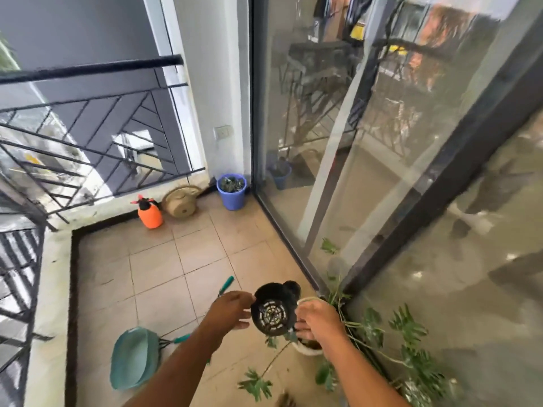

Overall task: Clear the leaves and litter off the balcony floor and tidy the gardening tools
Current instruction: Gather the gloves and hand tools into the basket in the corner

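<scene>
Head view: both hands held a black plastic pot [274,309] up over the tiled floor [164,259], its slotted base toward the camera. Left hand [227,311] gripped its left rim, right hand [318,320] gripped its right side, fingers curled. White pot [307,349] sat directly below, leafy stems [408,330] spilling along the glass door [352,142]. Teal dustpan [133,358] lay on the floor to the left. Far corner: orange sprayer [150,214], beige pot [180,201] on its side, blue bucket [231,190], all against the wall.
</scene>
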The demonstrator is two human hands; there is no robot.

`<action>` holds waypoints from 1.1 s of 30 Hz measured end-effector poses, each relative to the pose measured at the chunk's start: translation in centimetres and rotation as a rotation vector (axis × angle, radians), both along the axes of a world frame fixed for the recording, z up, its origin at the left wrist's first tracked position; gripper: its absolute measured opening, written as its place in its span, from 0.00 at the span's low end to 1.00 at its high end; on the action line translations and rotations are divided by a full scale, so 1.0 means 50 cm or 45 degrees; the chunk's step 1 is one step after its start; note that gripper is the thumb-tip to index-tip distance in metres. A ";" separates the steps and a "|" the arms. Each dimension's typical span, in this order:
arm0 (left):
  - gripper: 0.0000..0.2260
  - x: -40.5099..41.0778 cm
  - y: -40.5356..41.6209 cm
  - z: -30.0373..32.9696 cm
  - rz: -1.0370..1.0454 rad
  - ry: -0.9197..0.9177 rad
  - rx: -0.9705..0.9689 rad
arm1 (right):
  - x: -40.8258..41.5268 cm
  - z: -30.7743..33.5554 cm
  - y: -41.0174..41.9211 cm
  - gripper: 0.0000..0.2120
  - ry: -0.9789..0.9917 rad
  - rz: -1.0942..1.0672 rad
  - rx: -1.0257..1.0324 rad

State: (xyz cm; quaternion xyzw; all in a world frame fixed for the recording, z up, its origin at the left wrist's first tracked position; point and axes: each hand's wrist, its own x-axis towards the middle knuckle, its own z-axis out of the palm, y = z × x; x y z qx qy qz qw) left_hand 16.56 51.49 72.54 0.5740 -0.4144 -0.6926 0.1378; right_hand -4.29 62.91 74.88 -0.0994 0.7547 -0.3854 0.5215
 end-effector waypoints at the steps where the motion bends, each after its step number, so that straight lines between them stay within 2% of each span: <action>1: 0.11 -0.011 -0.027 -0.003 0.022 -0.003 -0.002 | -0.014 -0.006 -0.030 0.07 0.014 0.016 -0.001; 5: 0.09 -0.040 -0.099 -0.004 0.025 -0.054 -0.010 | -0.036 -0.021 -0.115 0.05 -0.005 0.035 0.028; 10: 0.21 -0.081 -0.233 -0.055 -0.048 -0.073 -0.039 | -0.061 -0.061 -0.235 0.02 -0.093 0.039 0.087; 17: 0.17 -0.152 -0.451 -0.151 -0.203 -0.151 -0.003 | -0.099 -0.140 -0.440 0.08 -0.225 -0.040 0.279; 20: 0.14 -0.184 -0.537 -0.196 -0.191 -0.206 0.018 | -0.107 -0.191 -0.523 0.11 -0.328 -0.116 0.382; 26: 0.13 -0.268 -0.705 -0.362 -0.271 -0.180 0.094 | -0.132 -0.386 -0.639 0.04 -0.407 -0.358 0.350; 33: 0.17 -0.370 -0.798 -0.649 -0.523 -0.204 0.143 | -0.183 -0.690 -0.682 0.16 -0.577 -0.487 0.405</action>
